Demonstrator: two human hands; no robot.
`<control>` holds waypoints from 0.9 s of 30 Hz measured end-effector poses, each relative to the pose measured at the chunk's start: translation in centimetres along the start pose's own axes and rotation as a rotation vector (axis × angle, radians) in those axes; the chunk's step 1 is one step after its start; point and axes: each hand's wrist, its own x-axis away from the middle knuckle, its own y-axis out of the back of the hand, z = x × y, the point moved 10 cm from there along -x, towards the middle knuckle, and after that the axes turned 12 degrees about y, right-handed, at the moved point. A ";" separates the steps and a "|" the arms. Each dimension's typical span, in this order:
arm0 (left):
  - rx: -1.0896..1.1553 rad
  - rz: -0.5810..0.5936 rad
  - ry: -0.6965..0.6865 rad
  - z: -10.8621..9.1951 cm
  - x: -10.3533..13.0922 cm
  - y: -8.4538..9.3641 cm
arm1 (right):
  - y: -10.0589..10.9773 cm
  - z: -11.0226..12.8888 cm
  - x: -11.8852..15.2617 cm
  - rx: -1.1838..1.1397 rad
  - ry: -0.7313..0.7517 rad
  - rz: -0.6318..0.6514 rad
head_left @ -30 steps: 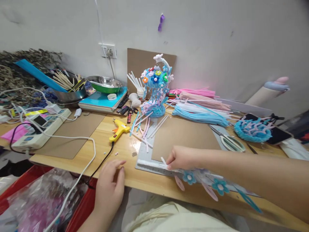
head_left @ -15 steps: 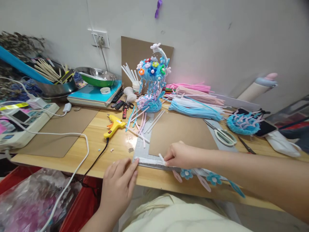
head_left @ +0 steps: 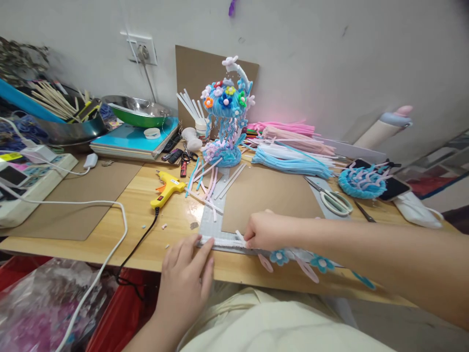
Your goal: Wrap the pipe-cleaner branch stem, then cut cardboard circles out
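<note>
Along the front edge of the grey mat [head_left: 210, 220] lies a white fuzzy pipe cleaner strip [head_left: 225, 242]. My right hand [head_left: 266, 231] pinches its right end, where a short white tip sticks up beside the fingers. My left hand [head_left: 188, 274] rests at the strip's left end, fingers stretched out, the index fingertip touching it. Below my right forearm, blue pipe cleaner flowers [head_left: 322, 263] and pink loops [head_left: 308, 270] hang by the table edge; what joins them is partly hidden. A brown board [head_left: 271, 195] lies just behind the strip.
A yellow glue gun [head_left: 168, 189] lies left of the mat, its cord trailing off the front edge. Scissors [head_left: 335, 198] lie to the right. Behind stand a flowered blue pipe cleaner piece [head_left: 225, 107] and pipe cleaner bundles [head_left: 293, 161]. A power strip [head_left: 32, 190] is far left.
My left index fingertip has moved slightly right along the strip, and more of its left end shows. My right hand keeps its pinch. The whole view has shifted a little.
</note>
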 end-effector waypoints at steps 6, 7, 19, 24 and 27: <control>0.068 0.117 -0.232 -3.6 0.0 -1.3 | 0.2 0.3 0.2 0.043 -0.008 0.055; 0.068 0.121 -0.238 -3.6 0.0 -1.4 | 0.2 0.3 0.2 0.048 -0.006 0.059; 0.149 0.317 -0.184 -3.4 -1.3 -1.9 | -0.1 0.1 0.0 0.057 0.018 0.044; 0.410 0.410 0.053 -2.6 -4.5 -2.1 | 0.3 -0.3 0.4 0.057 0.072 -0.016; 0.553 0.691 0.110 -4.3 -5.3 -4.7 | 2.2 -0.2 1.4 0.044 0.099 -0.111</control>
